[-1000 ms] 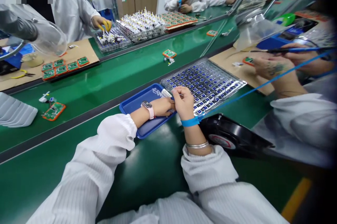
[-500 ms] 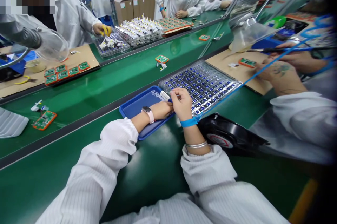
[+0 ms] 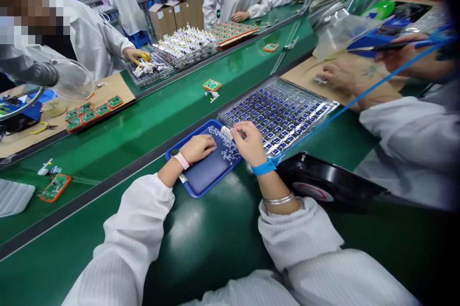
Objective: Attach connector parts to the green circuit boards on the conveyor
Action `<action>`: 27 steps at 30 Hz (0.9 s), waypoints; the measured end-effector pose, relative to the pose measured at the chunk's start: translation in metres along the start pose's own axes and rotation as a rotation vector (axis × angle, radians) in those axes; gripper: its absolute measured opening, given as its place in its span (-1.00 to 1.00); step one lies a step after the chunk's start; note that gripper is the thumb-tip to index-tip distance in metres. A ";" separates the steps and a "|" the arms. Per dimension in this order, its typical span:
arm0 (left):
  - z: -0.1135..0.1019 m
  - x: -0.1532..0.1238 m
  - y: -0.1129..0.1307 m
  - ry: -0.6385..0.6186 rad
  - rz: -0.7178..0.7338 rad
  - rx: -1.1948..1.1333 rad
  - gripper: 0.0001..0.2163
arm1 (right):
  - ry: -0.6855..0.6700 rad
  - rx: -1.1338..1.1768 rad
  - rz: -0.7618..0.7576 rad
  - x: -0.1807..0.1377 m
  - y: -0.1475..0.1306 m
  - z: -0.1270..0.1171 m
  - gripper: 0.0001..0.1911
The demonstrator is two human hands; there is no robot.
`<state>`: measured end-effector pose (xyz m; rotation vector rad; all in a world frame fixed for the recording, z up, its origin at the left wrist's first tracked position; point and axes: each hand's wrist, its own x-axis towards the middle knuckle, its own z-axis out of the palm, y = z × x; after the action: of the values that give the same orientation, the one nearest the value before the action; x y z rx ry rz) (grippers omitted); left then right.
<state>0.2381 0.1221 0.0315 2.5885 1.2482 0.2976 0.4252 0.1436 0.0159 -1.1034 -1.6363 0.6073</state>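
Observation:
My left hand (image 3: pixel 197 148) is over the left half of a shallow blue tray (image 3: pixel 203 182). Its fingers are curled together, and what they hold, if anything, is too small to name. Small translucent white pieces (image 3: pixel 229 148) lie scattered along the tray's right side. At the tray's right edge is my right hand (image 3: pixel 249 142), thumb and fingers pinched; whatever is in the pinch cannot be made out. Beside its fingertips a white label-like strip (image 3: pixel 226 132) shows. Behind that hand lies a clear plastic tray (image 3: pixel 332 104) filled with rows of blue-and-black parts.
A black rounded device (image 3: pixel 323 179) stands right of my right wrist. The blue cord (image 3: pixel 355 100) stretches from that wrist's band toward the upper right. A co-worker's hands (image 3: pixel 345 76) work at the right. Orange-edged circuit boards (image 3: pixel 212 85) lie on the green conveyor (image 3: pixel 158 114).
My left hand has moved left, away from my right hand, uncovering the small pieces. My right hand stays pinched near the tray's edge. The co-worker's hand at the right has shifted left.

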 end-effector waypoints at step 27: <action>0.002 -0.061 0.024 -0.010 -0.212 0.153 -0.59 | -0.616 -0.400 -0.339 -0.020 -0.014 0.006 -0.73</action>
<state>0.2190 0.0598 0.0329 2.5454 1.5830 0.1532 0.4151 0.1209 0.0159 -0.9234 -2.4996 0.4225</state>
